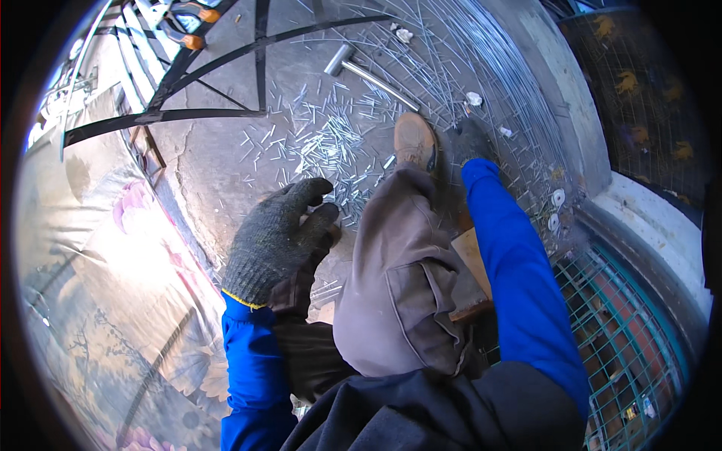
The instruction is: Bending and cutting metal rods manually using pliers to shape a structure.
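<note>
My left hand [280, 239], in a grey knit glove with a yellow cuff edge, hovers over my left leg. Its fingers are curled but apart from the thumb, with nothing visible between them. Beyond it lies a pile of short cut metal pieces [331, 146] on the floor. My right hand [474, 141], in a dark glove, reaches down past my brown shoe [415, 141] to the edge of the long thin metal rods [500, 71]. Its fingers are mostly hidden, so any grip is unclear. An all-metal hammer [380, 84] rests on the floor ahead of my shoe.
A black metal frame [195, 114] stands at the upper left, near an orange-and-black handled tool [188, 30]. Flowered sheeting [113, 301] covers the left side. Green wire mesh [617, 331] lies at the lower right, below a concrete ledge [647, 225]. A wooden block [472, 263] sits beside my leg.
</note>
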A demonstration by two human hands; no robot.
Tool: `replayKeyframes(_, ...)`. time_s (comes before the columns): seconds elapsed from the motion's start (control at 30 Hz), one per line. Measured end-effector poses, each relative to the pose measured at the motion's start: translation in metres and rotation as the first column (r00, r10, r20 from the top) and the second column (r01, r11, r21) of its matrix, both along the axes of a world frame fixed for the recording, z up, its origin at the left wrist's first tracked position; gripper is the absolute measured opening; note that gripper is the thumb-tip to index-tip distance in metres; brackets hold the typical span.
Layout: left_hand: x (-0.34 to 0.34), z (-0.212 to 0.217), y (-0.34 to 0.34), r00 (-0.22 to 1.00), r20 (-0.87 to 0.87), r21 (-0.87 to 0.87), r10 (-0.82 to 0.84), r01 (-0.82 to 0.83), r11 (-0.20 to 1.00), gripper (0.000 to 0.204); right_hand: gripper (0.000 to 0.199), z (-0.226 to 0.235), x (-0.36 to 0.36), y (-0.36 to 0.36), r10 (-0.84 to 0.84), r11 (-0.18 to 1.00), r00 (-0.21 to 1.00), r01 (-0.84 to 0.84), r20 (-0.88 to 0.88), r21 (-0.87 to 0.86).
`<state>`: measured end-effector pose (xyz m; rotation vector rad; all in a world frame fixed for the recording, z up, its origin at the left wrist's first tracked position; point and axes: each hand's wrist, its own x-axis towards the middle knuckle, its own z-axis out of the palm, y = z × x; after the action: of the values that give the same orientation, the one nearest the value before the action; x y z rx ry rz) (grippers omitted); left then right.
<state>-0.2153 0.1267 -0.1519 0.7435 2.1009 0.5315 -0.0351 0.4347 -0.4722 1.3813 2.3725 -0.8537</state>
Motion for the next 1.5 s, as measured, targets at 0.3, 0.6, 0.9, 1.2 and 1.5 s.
replayKeyframes(0.3,-0.002,0.001,-0.006,0.998,-0.062,0.068,-0.015,0.019,0.998,0.038,0.036,0.018,0.031,0.010,-0.133,0.988,0.933,0.149,-0.335,0.025)
replayKeyframes(0.6,-0.002,0.005,-0.017,0.996,-0.088,0.016,-0.031,0.033,0.999,0.038,0.031,0.129,0.047,0.046,-0.594,0.803,0.551,0.365,-0.586,-0.471)
replayKeyframes(0.9,-0.010,-0.005,-0.036,0.995,-0.096,0.042,-0.021,0.025,0.999,0.040,0.028,0.270,0.064,0.023,-0.537,0.841,0.363,0.306,-0.762,-0.447)
replayKeyframes(1.2,0.018,0.058,-0.038,0.945,0.051,0.683,0.323,-0.269,0.679,0.038,0.021,0.396,0.065,-0.047,0.036,0.986,0.156,0.156,-0.987,0.060)
replayKeyframes(1.5,0.071,0.177,-0.116,0.946,0.000,0.776,0.325,-0.205,0.596,0.033,0.021,0.386,0.106,-0.074,0.086,0.965,0.220,0.225,-0.972,0.136)
